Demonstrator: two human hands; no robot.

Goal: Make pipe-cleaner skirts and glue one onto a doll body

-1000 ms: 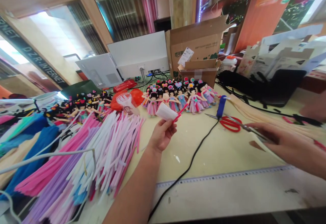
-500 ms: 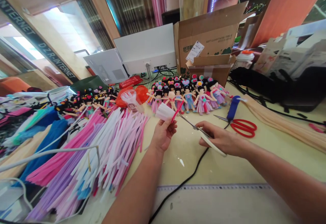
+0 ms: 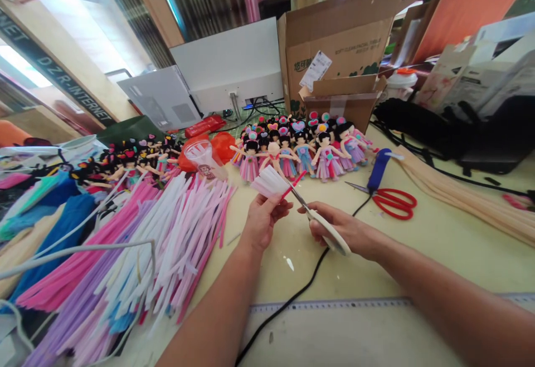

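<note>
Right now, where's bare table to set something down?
Right of the red-handled scissors, between the beige strips and right forearm; also between it and the left forearm, beyond the measuring strip, crossed by black cable. Crowded: pipe cleaners at left, dolls behind.

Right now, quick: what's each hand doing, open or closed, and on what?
Left hand: closed, pinching a white ribbed piece with a pink strip at its edge.
Right hand: closed around white-handled scissors.

A: Left hand (image 3: 261,222)?
B: Thumb (image 3: 272,203) pressed towards curled fingers (image 3: 284,209); left forearm (image 3: 217,300) slants up from below.
A: Right hand (image 3: 343,228)?
B: Near the left, fingers curled; right forearm (image 3: 430,286) enters from lower right.
</note>
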